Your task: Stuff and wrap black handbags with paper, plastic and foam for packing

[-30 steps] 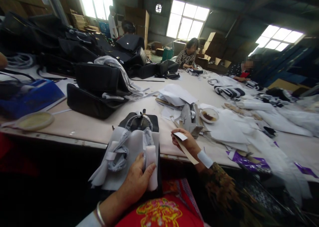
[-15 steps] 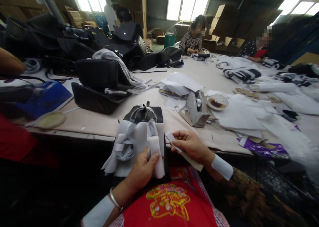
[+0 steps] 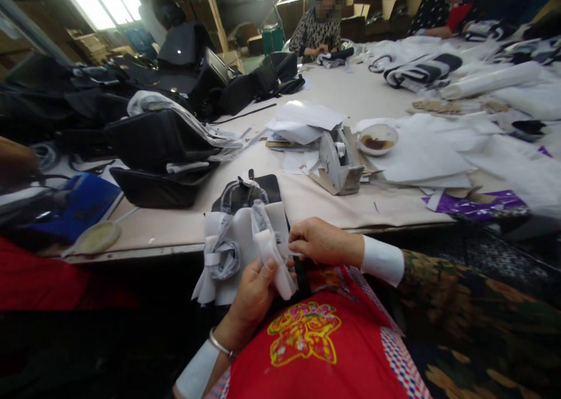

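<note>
A black bag wrapped in white foam sheet (image 3: 239, 235) leans on the table edge and on my lap. My left hand (image 3: 254, 291) grips the lower part of it, thumb pressed on a white wrapped strap (image 3: 274, 256). My right hand (image 3: 322, 242) is closed beside it, pinching a small white piece against the wrapped strap; what it holds is mostly hidden under the fingers. A grey plastic-wrapped handle (image 3: 243, 195) sticks up at the bag's top.
A tape dispenser (image 3: 335, 162) and a small bowl (image 3: 377, 139) stand beyond my hands among white paper sheets (image 3: 421, 153). Black bags (image 3: 158, 136) are piled at the left. A round lid (image 3: 99, 236) and blue tray (image 3: 81, 203) lie left. Other people sit at the far side.
My right hand moved left from above the table to the bag, bringing the small white piece against the wrapped strap. The view tilted down. My left hand kept its hold.
</note>
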